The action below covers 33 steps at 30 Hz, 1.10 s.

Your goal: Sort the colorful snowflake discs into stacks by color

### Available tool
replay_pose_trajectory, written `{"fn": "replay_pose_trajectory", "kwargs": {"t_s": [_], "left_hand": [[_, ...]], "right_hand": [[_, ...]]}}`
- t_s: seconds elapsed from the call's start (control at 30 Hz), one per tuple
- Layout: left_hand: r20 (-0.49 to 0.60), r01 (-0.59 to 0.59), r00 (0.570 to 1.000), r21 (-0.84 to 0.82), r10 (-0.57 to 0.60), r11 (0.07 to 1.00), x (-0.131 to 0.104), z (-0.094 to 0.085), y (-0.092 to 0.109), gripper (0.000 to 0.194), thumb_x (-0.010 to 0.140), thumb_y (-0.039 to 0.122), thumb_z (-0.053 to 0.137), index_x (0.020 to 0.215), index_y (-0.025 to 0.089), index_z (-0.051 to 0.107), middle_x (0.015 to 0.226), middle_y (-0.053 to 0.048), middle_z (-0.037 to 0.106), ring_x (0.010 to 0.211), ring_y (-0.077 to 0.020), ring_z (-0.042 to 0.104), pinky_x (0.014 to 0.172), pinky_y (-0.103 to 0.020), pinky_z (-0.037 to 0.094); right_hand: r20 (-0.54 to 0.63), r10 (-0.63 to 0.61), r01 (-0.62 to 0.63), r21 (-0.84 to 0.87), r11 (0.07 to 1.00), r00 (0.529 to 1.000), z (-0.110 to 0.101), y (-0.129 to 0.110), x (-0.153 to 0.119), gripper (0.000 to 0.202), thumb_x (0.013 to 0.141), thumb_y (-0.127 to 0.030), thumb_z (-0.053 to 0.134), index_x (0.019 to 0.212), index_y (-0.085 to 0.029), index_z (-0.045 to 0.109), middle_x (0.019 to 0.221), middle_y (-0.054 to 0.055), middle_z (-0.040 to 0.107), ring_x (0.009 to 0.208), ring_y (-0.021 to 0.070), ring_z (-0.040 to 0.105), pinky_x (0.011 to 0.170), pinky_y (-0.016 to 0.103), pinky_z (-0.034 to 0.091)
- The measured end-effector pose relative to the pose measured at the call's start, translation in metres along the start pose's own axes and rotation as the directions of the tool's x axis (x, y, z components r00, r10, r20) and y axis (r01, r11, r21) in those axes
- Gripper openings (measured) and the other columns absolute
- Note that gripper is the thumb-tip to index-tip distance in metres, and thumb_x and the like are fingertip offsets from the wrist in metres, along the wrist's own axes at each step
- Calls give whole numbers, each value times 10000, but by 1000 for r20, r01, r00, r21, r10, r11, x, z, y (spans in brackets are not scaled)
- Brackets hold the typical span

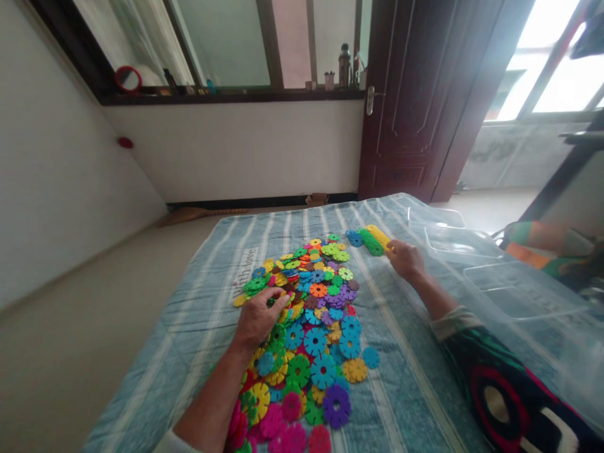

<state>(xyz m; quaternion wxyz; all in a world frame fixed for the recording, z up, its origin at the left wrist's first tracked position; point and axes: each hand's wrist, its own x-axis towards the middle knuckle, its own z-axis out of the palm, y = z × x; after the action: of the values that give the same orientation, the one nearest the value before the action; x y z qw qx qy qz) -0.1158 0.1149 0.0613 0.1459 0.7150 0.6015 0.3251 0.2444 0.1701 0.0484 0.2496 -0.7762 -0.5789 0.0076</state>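
A long pile of coloured notched discs (pixel 315 341) lies on the striped blue cloth (pixel 189 327). My left hand (pixel 262 313) is at the pile's left side, thumb and forefinger close together at the discs; what they hold, if anything, is too small to make out. Beyond the pile's far right end, my right hand (pixel 404 259) has its fingers at the near end of a yellow row of discs (pixel 377 237). Beside that row lies a green row (pixel 371 241), with a few blue discs (pixel 353 238) to its left.
Clear plastic containers (pixel 523 292) stand along the right side of the cloth, more of them towards its far corner. Past the far edge are a low wall (pixel 236 151) and a dark red door (pixel 410 94). Colourful fabric (pixel 538 248) lies at the right.
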Motion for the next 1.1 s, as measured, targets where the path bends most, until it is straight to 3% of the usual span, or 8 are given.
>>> {"fn": "replay_pose_trajectory", "kwargs": {"t_s": [0.1, 0.17, 0.23, 0.33, 0.4, 0.5, 0.87, 1.1], "left_hand": [[16, 4, 1000, 2, -4, 1000, -3, 3, 0, 356, 744, 501, 503, 807, 198, 679, 834, -11, 719, 784, -176, 650, 781, -253, 487], [23, -1, 1000, 9, 1, 1000, -4, 4, -1, 356, 754, 498, 497, 803, 193, 675, 813, -11, 711, 760, -170, 644, 762, -253, 484], [22, -14, 1000, 13, 14, 1000, -5, 6, -2, 352, 763, 488, 493, 813, 189, 672, 811, -12, 707, 758, -168, 641, 761, -255, 479], [16, -26, 1000, 8, 26, 1000, -5, 8, -4, 336, 769, 468, 492, 828, 190, 670, 832, -14, 710, 781, -167, 640, 775, -252, 474], [11, -22, 1000, 6, 22, 1000, -4, 9, -5, 330, 768, 462, 494, 831, 190, 671, 843, -18, 712, 789, -167, 640, 781, -253, 473], [7, -16, 1000, 2, 16, 1000, -3, 9, -7, 329, 758, 462, 506, 835, 191, 676, 837, -21, 714, 779, -169, 640, 780, -260, 475], [28, 9, 1000, -23, -8, 1000, 4, 2, -9, 380, 711, 524, 523, 828, 202, 688, 827, -18, 731, 791, -198, 665, 766, -279, 494], [41, 17, 999, -19, -16, 1000, 5, -4, -4, 422, 716, 546, 499, 855, 197, 692, 858, -28, 738, 791, -195, 664, 816, -283, 494]], "right_hand": [[-2, -221, 220, 116, 969, 975, -14, -41, -27, 189, 821, -261, 570, 944, -199, 700, 780, 50, 683, 728, 178, 604, 635, 257, 367], [7, -484, 466, 259, 846, 875, -25, -76, -57, 147, 829, -235, 562, 867, -188, 696, 741, 32, 656, 685, 140, 575, 617, 241, 354], [5, -755, 697, 380, 608, 655, -36, -111, -94, 182, 866, -207, 511, 801, -180, 678, 755, 25, 633, 683, 113, 545, 620, 231, 354], [-22, -961, 871, 429, 239, 275, -45, -151, -148, 163, 875, -216, 518, 789, -173, 650, 859, 38, 617, 789, 124, 531, 705, 251, 381], [2, -991, 912, 390, 127, 137, -45, -166, -175, 167, 854, -327, 570, 840, -178, 645, 946, 64, 597, 903, 169, 515, 750, 292, 396], [61, -992, 944, 308, 120, 106, -37, -176, -197, 245, 818, -393, 605, 807, -149, 632, 1009, 110, 561, 1031, 244, 461, 773, 346, 414], [17, -968, 945, 213, 250, 252, -3, -183, -215, 207, 846, -311, 571, 726, -144, 600, 1120, 117, 500, 1133, 278, 390, 813, 411, 436], [-124, -989, 985, 161, 59, 79, 15, -180, -200, 211, 889, -228, 491, 701, -170, 567, 1121, 87, 534, 1131, 221, 410, 807, 360, 419]]}}
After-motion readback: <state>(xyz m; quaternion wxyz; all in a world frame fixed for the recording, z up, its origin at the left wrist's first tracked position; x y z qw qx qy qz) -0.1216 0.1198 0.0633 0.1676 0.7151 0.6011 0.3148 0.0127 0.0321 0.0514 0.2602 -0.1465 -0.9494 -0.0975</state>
